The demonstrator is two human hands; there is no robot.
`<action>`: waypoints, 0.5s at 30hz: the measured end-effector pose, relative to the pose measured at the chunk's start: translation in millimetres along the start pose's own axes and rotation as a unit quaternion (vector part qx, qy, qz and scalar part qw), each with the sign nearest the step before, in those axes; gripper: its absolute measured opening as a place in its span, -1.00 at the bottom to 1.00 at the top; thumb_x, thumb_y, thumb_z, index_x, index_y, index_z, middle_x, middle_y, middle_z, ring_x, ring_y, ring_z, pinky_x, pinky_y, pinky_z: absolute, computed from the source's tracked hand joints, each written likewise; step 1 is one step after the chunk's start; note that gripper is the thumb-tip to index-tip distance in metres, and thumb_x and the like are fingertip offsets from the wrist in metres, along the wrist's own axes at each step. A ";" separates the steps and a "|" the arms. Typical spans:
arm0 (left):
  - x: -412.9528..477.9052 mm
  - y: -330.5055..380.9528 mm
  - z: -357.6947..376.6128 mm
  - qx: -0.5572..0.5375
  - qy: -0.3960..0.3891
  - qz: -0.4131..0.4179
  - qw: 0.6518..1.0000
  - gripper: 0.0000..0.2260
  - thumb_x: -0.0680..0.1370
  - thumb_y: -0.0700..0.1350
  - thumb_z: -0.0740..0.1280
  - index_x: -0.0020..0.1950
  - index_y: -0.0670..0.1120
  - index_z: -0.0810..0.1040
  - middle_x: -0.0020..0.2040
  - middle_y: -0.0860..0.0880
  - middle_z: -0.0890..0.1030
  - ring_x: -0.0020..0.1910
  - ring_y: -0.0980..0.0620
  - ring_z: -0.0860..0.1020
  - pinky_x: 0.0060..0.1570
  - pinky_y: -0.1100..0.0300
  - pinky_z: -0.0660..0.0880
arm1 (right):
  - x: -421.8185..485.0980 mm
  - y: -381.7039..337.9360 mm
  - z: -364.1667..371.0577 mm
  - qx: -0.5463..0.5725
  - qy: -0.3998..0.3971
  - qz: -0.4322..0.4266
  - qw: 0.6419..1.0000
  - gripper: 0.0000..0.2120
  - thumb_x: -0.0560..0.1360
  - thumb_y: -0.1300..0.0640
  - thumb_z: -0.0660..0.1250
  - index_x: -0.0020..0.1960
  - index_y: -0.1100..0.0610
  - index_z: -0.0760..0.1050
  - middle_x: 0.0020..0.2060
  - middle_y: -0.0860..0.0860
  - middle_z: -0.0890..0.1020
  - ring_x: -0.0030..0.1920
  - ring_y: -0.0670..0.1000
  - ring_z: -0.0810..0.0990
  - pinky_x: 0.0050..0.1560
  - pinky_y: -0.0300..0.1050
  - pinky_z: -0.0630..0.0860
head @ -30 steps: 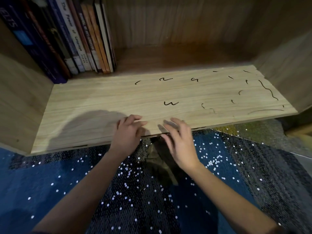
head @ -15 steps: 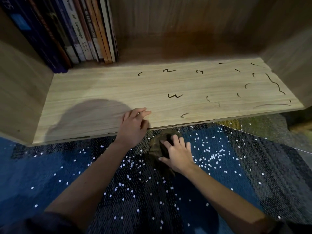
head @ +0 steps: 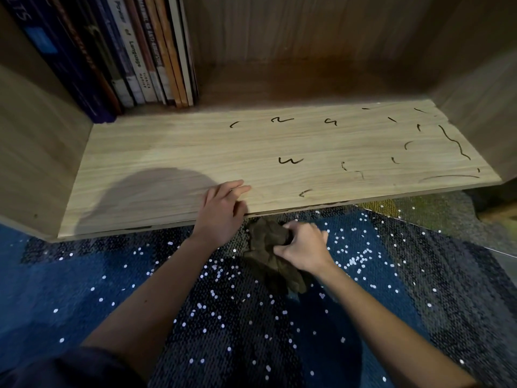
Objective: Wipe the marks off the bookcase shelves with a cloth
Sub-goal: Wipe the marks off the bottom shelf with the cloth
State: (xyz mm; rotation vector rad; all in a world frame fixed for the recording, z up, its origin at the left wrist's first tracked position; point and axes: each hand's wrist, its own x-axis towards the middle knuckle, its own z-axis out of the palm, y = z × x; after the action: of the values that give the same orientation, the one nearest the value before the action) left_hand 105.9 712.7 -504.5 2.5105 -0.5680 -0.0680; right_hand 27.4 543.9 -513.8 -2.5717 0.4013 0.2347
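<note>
Above speckled carpet [head: 84, 289], marked shelf [head: 167, 152].

Books [head: 134, 51] crowding shelf [head: 179, 152] back-left; middle and right lying open, left hand [head: 221, 211] resting on front edge

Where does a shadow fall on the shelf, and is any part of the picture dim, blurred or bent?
Head view: a rounded shadow lies on the left front of the shelf, beside the left hand; the back of the compartment is dim; the shelf front edge bows from the wide-angle lens; the marks are sharp.
</note>
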 end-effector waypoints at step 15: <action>8.1 -10.2 -0.3 -0.018 -0.029 0.002 0.999 -0.65 0.57 -0.11 0.23 0.37 0.03 0.40 0.40 0.05 0.35 0.39 -0.03 0.27 0.44 -0.01 0.04 | -25.4 -3.6 -87.6 0.141 -0.079 -0.053 0.985 -0.89 0.32 0.16 0.50 -0.24 0.00 0.60 -0.28 -0.10 0.66 -0.24 -0.13 0.61 -0.10 -0.24 0.52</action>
State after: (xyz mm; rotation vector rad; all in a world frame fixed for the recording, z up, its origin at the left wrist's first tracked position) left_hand 117.2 717.1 -509.1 2.4783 -0.5900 -0.1489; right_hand 12.3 507.2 -431.5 -2.2688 0.2197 0.3175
